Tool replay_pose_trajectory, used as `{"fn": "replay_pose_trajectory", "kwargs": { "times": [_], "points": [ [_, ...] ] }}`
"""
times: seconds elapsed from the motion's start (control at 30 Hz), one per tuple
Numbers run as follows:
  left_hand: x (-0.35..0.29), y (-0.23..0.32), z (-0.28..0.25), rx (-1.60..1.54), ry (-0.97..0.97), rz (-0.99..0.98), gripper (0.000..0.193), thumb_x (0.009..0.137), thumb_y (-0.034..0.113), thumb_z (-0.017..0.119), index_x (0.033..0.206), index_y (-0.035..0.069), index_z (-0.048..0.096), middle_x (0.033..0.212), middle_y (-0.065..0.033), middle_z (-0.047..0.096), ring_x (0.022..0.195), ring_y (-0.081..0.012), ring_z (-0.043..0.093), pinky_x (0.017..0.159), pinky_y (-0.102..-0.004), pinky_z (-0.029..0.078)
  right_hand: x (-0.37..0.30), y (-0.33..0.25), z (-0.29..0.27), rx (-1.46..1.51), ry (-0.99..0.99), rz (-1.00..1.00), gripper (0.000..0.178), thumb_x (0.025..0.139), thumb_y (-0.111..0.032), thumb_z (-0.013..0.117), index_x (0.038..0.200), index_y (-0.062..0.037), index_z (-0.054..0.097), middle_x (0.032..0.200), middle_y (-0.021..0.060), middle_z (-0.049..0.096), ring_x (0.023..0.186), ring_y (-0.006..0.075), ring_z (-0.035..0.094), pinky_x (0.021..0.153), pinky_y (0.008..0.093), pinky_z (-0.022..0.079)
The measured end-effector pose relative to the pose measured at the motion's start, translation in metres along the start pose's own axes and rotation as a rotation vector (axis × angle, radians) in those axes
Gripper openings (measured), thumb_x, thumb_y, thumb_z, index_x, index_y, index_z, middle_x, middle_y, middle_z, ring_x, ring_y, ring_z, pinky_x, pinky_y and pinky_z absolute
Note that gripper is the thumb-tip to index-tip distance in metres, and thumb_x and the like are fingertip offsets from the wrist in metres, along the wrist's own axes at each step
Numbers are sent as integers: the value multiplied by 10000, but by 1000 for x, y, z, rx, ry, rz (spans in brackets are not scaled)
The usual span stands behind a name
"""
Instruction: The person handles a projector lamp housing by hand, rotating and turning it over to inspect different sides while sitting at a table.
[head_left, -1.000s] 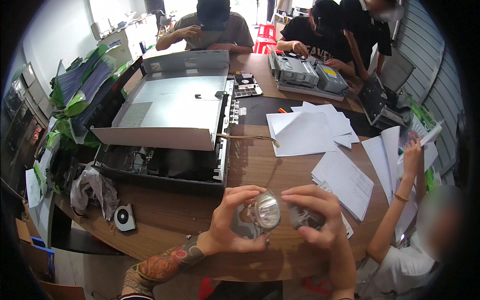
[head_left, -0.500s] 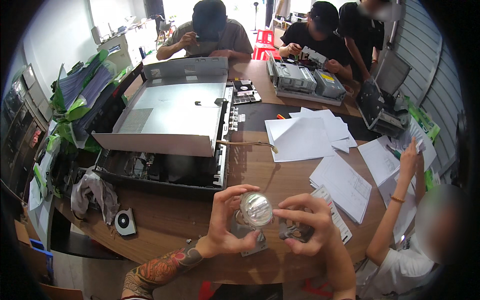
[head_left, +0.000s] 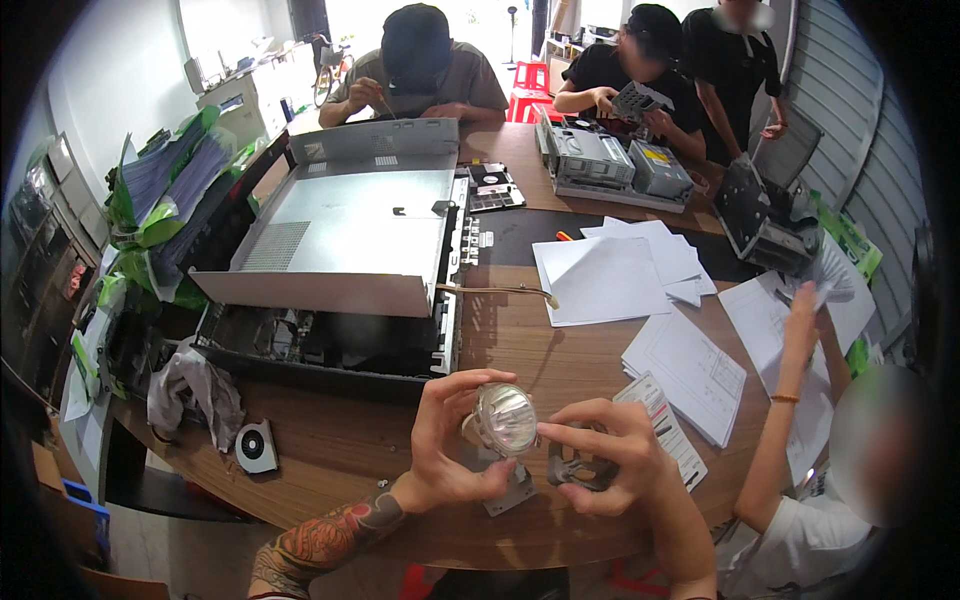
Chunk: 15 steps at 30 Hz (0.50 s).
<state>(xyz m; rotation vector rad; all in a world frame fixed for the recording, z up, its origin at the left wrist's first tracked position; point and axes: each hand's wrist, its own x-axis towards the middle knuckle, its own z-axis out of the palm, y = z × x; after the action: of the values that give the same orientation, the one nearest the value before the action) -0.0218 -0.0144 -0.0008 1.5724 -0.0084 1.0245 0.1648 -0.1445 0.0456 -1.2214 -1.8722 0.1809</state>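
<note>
Near the table's front edge, my left hand (head_left: pixel 438 452) grips a round reflector lamp (head_left: pixel 508 420) between thumb and fingers, its shiny bowl facing up. Just right of it, my right hand (head_left: pixel 632 448) pinches a dark grey open frame (head_left: pixel 572 466). That hand's index fingertip reaches the lamp's rim; whether it touches, I cannot tell. Below the lamp a small metal plate (head_left: pixel 512 492) with holes shows in part, the rest of it hidden behind my left hand and the lamp.
A large opened equipment case (head_left: pixel 330 345) with its silver cover (head_left: pixel 350 225) fills the table's left. Printed sheets (head_left: pixel 685 375) lie to the right, beside a white strip card (head_left: pixel 665 425). A small blower fan (head_left: pixel 256 447) and a crumpled bag (head_left: pixel 195 395) sit front left. Co-workers surround the table.
The lamp has tilted slightly and shifted a little left. The frame in my right hand has turned and moved slightly left. A co-worker at the right has lowered a hand toward the papers.
</note>
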Motion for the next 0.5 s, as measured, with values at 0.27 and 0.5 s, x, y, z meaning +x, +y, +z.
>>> {"fn": "replay_pose_trajectory", "kwargs": {
  "times": [0.27, 0.5],
  "points": [
    [5, -3, 1, -44, -48, 28, 776, 651, 0, 760, 1303, 5, 340, 1326, -212, 434, 1191, -301, 544, 983, -401, 482, -3, -1, -3, -35, 20, -39, 577, 647, -253, 765, 1167, -29, 657, 986, 137, 654, 724, 252, 661, 608, 327, 541],
    [3, -1, 2, -45, -47, -29, 770, 689, 2, 764, 1350, -20, 369, 1334, -164, 408, 1190, -309, 554, 997, -396, 478, -4, 1, -3, -15, 50, -45, 577, 644, -251, 764, 1162, -22, 658, 989, 132, 651, 719, 244, 660, 613, 328, 541]
  ]
}}
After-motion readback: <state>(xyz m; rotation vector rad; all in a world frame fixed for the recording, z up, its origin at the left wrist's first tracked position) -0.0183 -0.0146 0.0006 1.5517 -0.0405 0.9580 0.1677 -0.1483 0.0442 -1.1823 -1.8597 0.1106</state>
